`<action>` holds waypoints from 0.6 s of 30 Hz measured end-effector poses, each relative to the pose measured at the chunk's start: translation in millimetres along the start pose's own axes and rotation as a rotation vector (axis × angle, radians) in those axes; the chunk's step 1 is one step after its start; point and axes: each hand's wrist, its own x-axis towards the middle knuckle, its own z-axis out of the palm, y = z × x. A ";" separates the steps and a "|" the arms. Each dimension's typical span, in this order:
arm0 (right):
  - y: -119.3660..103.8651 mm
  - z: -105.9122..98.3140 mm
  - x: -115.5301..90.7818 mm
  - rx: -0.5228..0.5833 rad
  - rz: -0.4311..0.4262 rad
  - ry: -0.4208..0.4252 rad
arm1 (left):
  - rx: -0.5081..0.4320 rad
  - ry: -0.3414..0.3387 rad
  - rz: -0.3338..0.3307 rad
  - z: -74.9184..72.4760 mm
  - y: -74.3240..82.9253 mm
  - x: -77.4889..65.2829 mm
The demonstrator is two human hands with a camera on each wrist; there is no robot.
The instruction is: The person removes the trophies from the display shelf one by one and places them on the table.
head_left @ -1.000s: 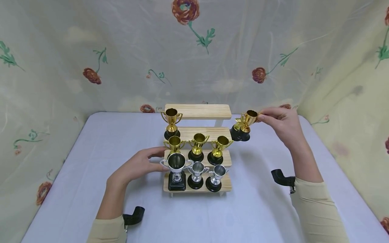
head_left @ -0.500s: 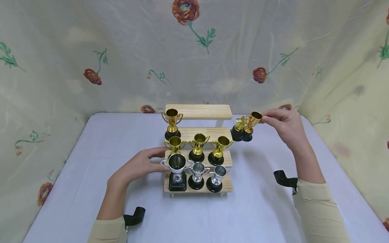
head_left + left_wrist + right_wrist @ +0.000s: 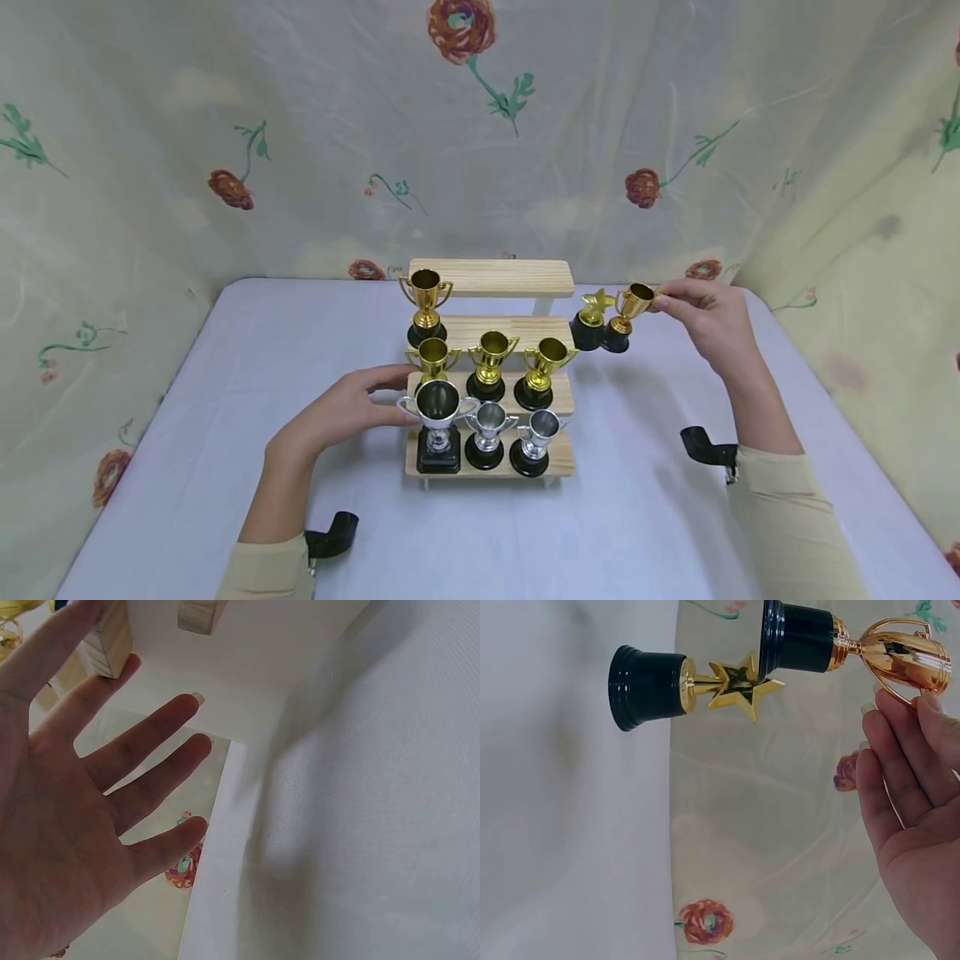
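My right hand (image 3: 707, 321) pinches a gold trophy cup (image 3: 637, 302) with a black base by one handle, holding it slightly tilted right of the rack. A gold star trophy (image 3: 739, 682) on a black base stands just left of that cup, apart from my fingers. My left hand (image 3: 348, 407) is at the left side of the tiered wooden rack (image 3: 491, 277). In the left wrist view its fingers (image 3: 161, 780) are mostly straight and spread, and some touch the end of a wooden shelf (image 3: 109, 637). Part of the thumb is cut off there.
On the rack's front step stand a large silver cup (image 3: 437, 404) and two smaller silver cups (image 3: 488, 421). Several gold cups (image 3: 491, 348) occupy the step behind. Another gold cup (image 3: 425, 293) is one tier higher at left. A flowered curtain (image 3: 315, 167) hangs behind the table.
My right hand has moved slightly right with the gold cup, so more of the star trophy shows beside it. My left hand stays at the rack.
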 end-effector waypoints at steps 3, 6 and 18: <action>4.3 -1.2 1.0 -0.009 0.015 -0.013 | 0.006 -0.001 0.000 -0.2 -0.8 0.3; 6.0 -2.9 2.0 -0.021 0.034 -0.031 | 0.006 -0.002 -0.001 -0.4 -0.8 0.6; 5.7 -5.7 10.8 -0.068 0.050 -0.060 | 0.000 0.002 0.026 -0.6 -3.1 1.0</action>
